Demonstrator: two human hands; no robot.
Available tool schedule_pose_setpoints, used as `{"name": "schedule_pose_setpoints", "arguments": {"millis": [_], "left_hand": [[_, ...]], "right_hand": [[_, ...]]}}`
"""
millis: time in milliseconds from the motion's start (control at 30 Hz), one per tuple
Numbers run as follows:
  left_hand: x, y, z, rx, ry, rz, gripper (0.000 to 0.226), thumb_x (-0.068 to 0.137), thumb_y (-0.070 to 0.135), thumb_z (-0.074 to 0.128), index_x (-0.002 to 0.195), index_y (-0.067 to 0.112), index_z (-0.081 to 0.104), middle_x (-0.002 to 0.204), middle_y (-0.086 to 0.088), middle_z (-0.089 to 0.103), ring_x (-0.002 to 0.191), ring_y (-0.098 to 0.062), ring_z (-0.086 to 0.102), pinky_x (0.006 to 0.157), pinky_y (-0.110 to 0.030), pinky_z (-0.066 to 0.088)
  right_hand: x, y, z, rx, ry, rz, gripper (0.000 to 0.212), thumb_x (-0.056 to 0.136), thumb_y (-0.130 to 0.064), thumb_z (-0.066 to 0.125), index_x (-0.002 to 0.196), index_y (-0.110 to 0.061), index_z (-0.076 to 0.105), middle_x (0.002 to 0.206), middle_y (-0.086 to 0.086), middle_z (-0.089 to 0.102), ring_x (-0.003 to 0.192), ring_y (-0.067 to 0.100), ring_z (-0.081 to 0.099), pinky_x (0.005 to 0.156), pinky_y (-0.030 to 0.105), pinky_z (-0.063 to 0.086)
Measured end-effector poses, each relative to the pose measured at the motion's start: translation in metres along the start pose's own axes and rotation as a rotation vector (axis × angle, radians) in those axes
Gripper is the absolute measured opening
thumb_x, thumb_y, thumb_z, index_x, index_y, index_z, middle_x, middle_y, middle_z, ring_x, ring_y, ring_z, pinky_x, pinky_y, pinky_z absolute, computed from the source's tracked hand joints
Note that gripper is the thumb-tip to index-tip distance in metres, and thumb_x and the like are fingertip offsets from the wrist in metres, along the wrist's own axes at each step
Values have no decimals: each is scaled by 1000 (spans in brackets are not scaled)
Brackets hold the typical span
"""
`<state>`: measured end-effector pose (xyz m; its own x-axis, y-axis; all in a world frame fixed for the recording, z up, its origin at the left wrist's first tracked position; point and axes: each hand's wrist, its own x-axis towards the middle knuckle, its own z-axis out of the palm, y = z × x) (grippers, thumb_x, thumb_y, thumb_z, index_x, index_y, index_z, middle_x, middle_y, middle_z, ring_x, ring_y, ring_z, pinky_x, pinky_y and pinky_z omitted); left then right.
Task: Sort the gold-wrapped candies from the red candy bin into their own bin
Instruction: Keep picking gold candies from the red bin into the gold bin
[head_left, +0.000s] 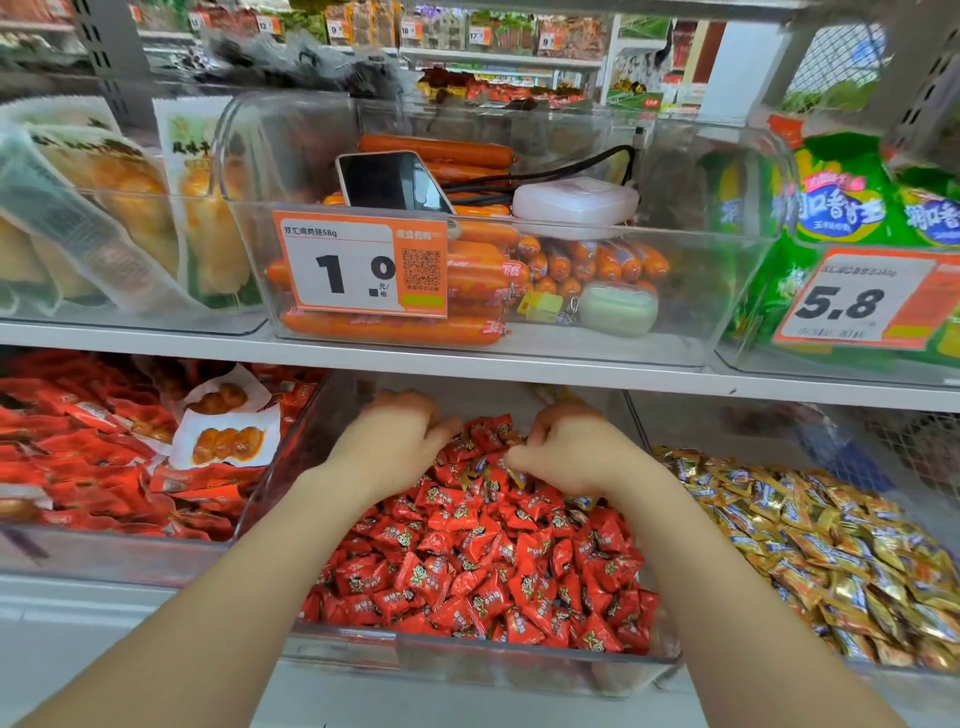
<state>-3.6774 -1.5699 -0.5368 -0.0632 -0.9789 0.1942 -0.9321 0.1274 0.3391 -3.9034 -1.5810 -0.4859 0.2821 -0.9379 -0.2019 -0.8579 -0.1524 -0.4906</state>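
At the left of the pair, the left hand (400, 441) lies knuckles-up at the far end of the red candy bin (467, 662), its fingers curled down into the red wrappers. Whether they grip anything I cannot tell, since the fingertips are buried.

Between the two hands, a little nearer the right one, a few gold-wrapped candies (468, 475) show among the red. They sit just below the left hand's fingertips and just left of the right thumb. They lie half covered and jumbled, so their long axes cannot be told. More gold seems to peek out under the right wrist, though that is too small to be sure of.

To the right of that gap, the right hand (566, 452) is bent at the knuckles, with the thumb reaching left toward the gold pieces. It may be pinching one against the forefinger, but the grip itself is hidden.

Beyond the right hand, across the clear divider, lies the gold candy bin (638, 426), heaped with gold wrappers. It is just beside the right forearm and well apart from the left hand. By my reading the right hand is the nearer both to the strays and to their bin, so any carry would run rightward over that divider.
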Motion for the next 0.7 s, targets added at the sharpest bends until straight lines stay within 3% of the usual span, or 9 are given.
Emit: {"name": "schedule_pose_setpoints", "arguments": {"millis": [100,200,267,400,467,533,700], "left_hand": [[0,5,0,-56,-28,76,16,105,35,55,105,32,71,108,9,71,101,-18,66,88,-40,57],[-3,22,-1,-2,-137,96,13,102,47,56,106,40,67,107,14,67,104,-14,63,87,-39,56],[-3,31,1,114,-226,69,26,96,56,64,112,36,65,104,10,64,103,-18,62,83,-37,53],[0,35,5,245,-360,37,53,94,54,70,139,31,58,132,1,63,122,-27,61,95,-44,54],[2,36,5,278,-393,22,50,95,50,69,139,28,58,134,-1,63,122,-28,61,97,-46,55],[3,37,6,304,-390,18,41,95,47,69,130,26,62,128,-1,64,118,-28,62,95,-46,56],[3,35,6,325,-320,38,24,99,37,65,121,27,63,125,-2,61,114,-29,62,90,-39,53]], "right_hand": [[-5,5,1,130,52,19,13,90,-26,69,85,-15,65,87,1,73,72,21,64,67,29,52],[-8,5,4,83,120,-11,17,102,-28,57,105,-18,70,92,1,71,89,25,69,75,29,52],[-7,6,7,9,155,-19,22,103,-26,52,110,-17,71,90,3,70,88,28,71,81,34,58],[-2,12,14,-84,181,-8,25,99,-17,54,116,-24,71,112,4,68,102,30,69,91,40,60],[-1,15,16,-192,208,3,20,100,-27,59,115,-23,70,121,6,66,107,32,67,90,40,58],[-1,16,14,-301,234,7,32,101,-44,60,116,-17,67,123,8,61,110,34,65,84,35,53],[-4,16,6,-429,203,-22,32,99,-20,64,131,-16,62,128,11,57,111,35,64,86,40,55]]}}
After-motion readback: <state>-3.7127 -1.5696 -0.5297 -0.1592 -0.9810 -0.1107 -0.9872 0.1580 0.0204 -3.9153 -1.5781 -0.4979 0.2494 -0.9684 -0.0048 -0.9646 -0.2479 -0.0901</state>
